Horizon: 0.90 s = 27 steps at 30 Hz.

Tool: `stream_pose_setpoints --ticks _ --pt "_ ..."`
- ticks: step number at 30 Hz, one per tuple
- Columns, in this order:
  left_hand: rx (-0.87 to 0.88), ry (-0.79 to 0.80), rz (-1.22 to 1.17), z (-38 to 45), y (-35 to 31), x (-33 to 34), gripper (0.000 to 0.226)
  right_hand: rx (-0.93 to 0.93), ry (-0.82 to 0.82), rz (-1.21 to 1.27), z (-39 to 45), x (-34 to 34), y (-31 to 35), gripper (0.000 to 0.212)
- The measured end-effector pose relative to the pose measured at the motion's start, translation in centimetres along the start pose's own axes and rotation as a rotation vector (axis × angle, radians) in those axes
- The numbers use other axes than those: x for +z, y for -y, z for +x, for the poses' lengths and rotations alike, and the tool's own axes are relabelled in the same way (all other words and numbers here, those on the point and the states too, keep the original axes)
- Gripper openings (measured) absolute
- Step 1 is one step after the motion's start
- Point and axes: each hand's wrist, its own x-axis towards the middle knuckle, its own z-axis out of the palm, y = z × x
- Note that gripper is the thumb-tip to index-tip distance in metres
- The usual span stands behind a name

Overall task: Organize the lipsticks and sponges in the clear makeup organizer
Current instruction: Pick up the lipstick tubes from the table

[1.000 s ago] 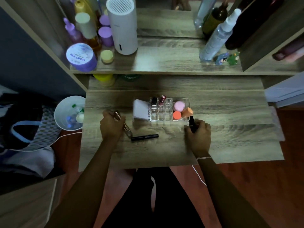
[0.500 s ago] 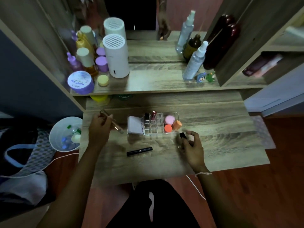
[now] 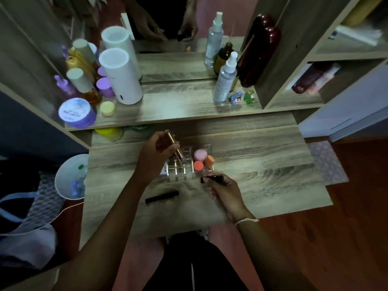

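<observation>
Worktop | left hand pinches gold tube over organizer: best lowered upright into one cell | right hand grips black tube

Forearms bare; thin pale string bracelet by right hand; black garment w/ pale stripe on lap.

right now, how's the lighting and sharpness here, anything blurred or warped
Head view: dim, brightest on the desk around the clear organizer; left hand and its gold tube slightly smeared; shelf edges bow from the wide lens; black tube in the right hand sits in shadow.
</observation>
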Motion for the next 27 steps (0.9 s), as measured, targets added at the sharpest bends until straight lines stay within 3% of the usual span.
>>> stream_pose_setpoints --ticks 13,27 --pt "0.262 0.135 0.380 4.1 -0.7 3.0 0.028 -0.077 -0.006 -0.200 2.3 1.3 -0.9 0.016" --pt "0.288 0.232 0.505 4.4 -0.2 2.9 0.030 -0.091 0.030 -0.260 2.5 1.0 -0.9 0.012"
